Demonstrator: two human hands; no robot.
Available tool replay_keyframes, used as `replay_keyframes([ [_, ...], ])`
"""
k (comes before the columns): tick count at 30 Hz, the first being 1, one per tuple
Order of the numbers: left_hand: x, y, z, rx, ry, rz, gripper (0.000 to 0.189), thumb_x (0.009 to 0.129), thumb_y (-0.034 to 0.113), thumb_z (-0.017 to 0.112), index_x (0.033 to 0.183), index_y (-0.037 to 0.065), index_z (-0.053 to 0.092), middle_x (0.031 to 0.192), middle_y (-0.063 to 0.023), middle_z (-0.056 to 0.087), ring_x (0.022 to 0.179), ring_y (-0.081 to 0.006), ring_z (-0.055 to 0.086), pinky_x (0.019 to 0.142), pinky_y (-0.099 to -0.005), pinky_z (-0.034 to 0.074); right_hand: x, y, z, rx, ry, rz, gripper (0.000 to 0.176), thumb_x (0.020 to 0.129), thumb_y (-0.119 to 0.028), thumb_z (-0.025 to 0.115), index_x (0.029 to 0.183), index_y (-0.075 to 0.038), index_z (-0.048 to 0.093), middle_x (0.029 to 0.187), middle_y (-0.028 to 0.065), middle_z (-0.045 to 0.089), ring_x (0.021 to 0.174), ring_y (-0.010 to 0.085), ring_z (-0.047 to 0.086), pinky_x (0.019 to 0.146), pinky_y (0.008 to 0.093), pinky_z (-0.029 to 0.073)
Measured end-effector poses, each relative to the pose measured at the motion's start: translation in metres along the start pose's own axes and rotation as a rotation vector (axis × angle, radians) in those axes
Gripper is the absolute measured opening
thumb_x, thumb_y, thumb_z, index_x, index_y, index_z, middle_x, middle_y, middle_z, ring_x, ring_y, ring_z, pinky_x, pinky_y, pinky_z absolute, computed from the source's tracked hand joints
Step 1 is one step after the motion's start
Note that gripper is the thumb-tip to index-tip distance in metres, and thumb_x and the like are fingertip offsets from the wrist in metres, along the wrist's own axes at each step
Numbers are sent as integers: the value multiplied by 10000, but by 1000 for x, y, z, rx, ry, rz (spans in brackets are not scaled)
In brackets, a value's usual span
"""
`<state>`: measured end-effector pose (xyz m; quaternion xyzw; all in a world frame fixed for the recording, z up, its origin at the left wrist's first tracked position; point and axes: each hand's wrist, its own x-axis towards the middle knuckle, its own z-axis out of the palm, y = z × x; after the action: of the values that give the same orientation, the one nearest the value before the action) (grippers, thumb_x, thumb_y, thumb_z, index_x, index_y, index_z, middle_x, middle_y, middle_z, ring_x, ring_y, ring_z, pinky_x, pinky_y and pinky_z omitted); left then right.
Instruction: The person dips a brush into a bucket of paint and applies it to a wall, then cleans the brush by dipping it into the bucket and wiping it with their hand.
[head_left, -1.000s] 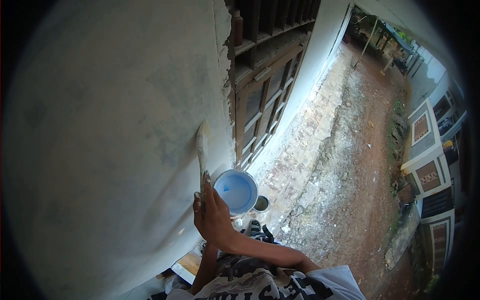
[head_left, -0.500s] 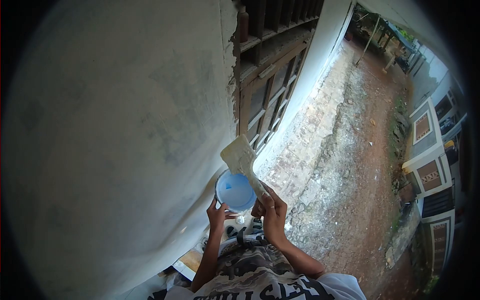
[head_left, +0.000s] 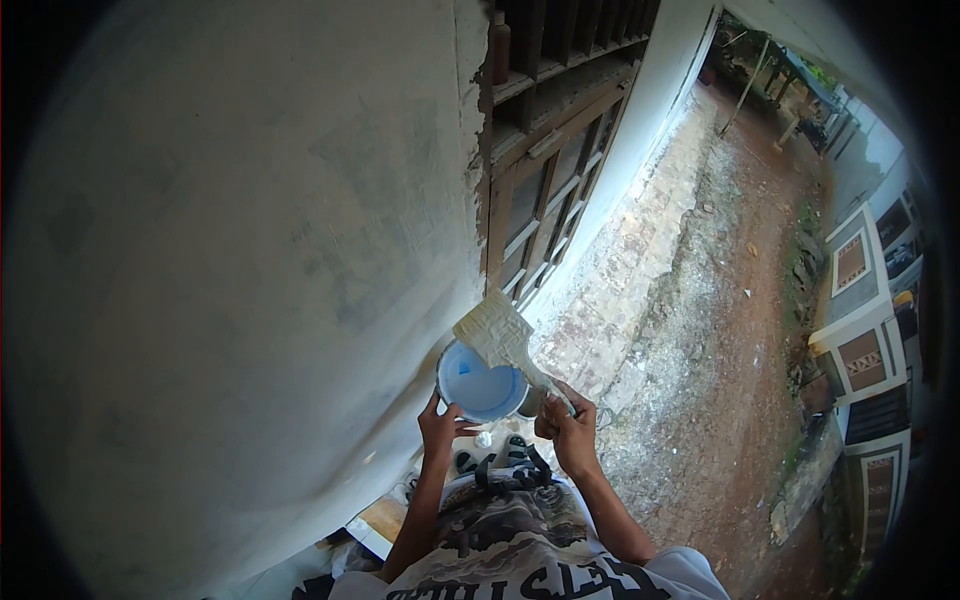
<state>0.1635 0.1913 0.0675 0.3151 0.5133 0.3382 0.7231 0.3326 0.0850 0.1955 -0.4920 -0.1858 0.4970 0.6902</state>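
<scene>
My left hand (head_left: 438,430) grips the rim and side of a round blue bucket (head_left: 482,387), which holds pale, whitish liquid or paste. A wide, flat paint brush (head_left: 495,330) with a coated, whitish head is tilted over the bucket's upper right edge. Its handle runs down into my right hand (head_left: 572,430), whose fingers are wrapped round it. The brush head hides part of the bucket's rim. Left of both hands stands a patchy grey-white wall (head_left: 250,250).
A wooden window frame (head_left: 550,190) with panes and slats is set beyond the wall's rough edge. A stony path (head_left: 700,400) runs alongside. Gates and a white fence (head_left: 860,300) stand at the far right. Sandalled feet (head_left: 515,450) show below the bucket.
My right hand has moved right and slightly down, and the brush head has turned and lowered closer over the bucket. The view has shifted slightly.
</scene>
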Motion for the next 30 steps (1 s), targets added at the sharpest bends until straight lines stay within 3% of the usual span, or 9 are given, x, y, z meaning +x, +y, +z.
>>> replay_keyframes([
  [4, -4, 4, 4, 2, -20, 19, 649, 793, 10, 503, 1422, 13, 347, 935, -192, 650, 672, -352, 700, 510, -370, 615, 10, 31, -32, -190, -5, -131, 314, 963, -134, 562, 1229, 32, 560, 718, 4, 511, 596, 89, 443, 553, 245, 401],
  [6, -3, 5, 5, 1, -15, 10, 642, 796, 15, 506, 1419, 12, 352, 940, -191, 653, 671, -349, 700, 506, -367, 613, 19, 43, -49, -737, -85, -358, 347, 936, -83, 569, 1265, 19, 534, 830, 107, 619, 669, 203, 581, 620, 321, 483],
  [7, -4, 7, 7, 3, -17, 7, 642, 796, 15, 506, 1419, 12, 352, 940, -191, 653, 671, -349, 700, 506, -367, 613, 21, 48, -55, -737, -81, -357, 347, 936, -83, 569, 1265, 19, 534, 830, 107, 619, 669, 203, 581, 620, 321, 483],
  [9, -6, 11, 11, 9, -12, 9, 626, 797, 19, 507, 1407, 7, 368, 946, -194, 653, 670, -348, 700, 500, -363, 611, 22, 57, -66, -1043, -168, -597, 366, 903, -43, 570, 1257, 39, 524, 949, 183, 654, 770, 333, 634, 699, 364, 511],
  [10, -7, 12, 13, 11, -15, 4, 626, 797, 19, 507, 1407, 7, 368, 946, -194, 653, 670, -348, 700, 500, -363, 611, 22, 70, -79, -1101, -203, -525, 374, 875, -27, 589, 1242, 28, 539, 1003, 246, 628, 833, 413, 622, 718, 416, 511],
  [13, -7, 14, 15, 9, -23, 25, 605, 796, 21, 510, 1388, 1, 389, 963, -201, 651, 663, -347, 699, 492, -359, 609, 19, 77, -90, -1179, -242, -444, 386, 881, -59, 599, 1250, 22, 523, 1045, 227, 619, 870, 414, 621, 734, 436, 519],
  [20, -6, 14, 20, 34, -33, 40, 583, 782, 5, 501, 1360, -11, 418, 983, -210, 649, 658, -348, 699, 482, -366, 609, 21, 77, -103, -1256, -216, -632, 442, 847, -19, 611, 1272, 14, 492, 877, 189, 587, 731, 377, 599, 619, 435, 506],
  [24, -4, 14, 19, 67, -30, 43, 586, 778, 3, 501, 1357, -15, 418, 991, -217, 648, 663, -348, 699, 480, -363, 609, 19, 72, -107, -1233, -192, -561, 357, 864, -11, 588, 1214, 18, 528, 915, 210, 621, 760, 388, 617, 639, 420, 505],
  [30, -10, 22, 26, 1, -14, 45, 619, 783, 0, 504, 1390, -9, 382, 952, -203, 643, 637, -345, 695, 472, -365, 607, 18, 73, -105, -1107, -130, -691, 421, 879, -54, 592, 1284, 7, 499, 954, 229, 625, 766, 379, 627, 650, 424, 514],
])
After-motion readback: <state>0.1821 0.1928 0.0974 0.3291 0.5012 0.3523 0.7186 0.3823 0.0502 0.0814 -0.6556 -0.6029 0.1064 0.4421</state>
